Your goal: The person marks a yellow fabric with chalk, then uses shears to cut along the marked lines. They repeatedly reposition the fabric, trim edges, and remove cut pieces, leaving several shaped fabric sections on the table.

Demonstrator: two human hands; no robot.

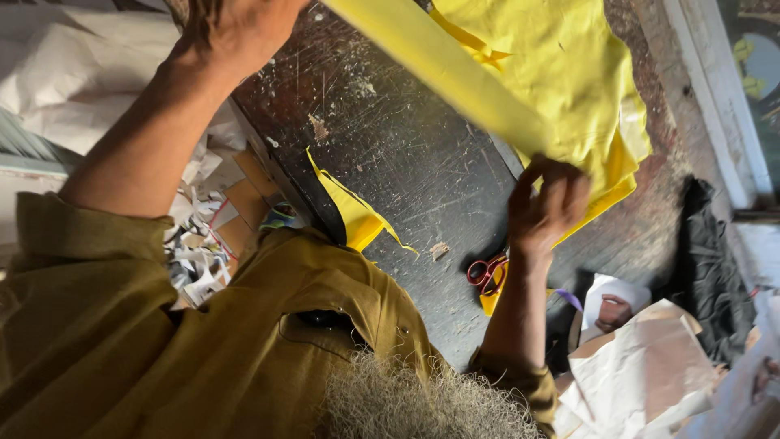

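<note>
The yellow cloth (pixel 561 73) lies on the far right of the dark worktop (pixel 398 154), a band of it stretched taut between both hands. The right hand (pixel 546 203) has its fingers clamped on the cloth's near edge; the left hand (pixel 236 28), far left, seems to grip the band, though its fingers are hidden. With the red scissors (pixel 487 272) idle on the worktop and a yellow offcut (pixel 353 215) at its near edge, some cutting looks done and most cloth remains whole.

This looks like a tailor's workshop: a dark, scratched work table (pixel 406 154) carries sheets of yellow cloth (pixel 561 73) and red-handled scissors (pixel 486 272), with paper scraps (pixel 199 252) heaped on one side and brown paper pieces (pixel 642 374) lying on the other.
</note>
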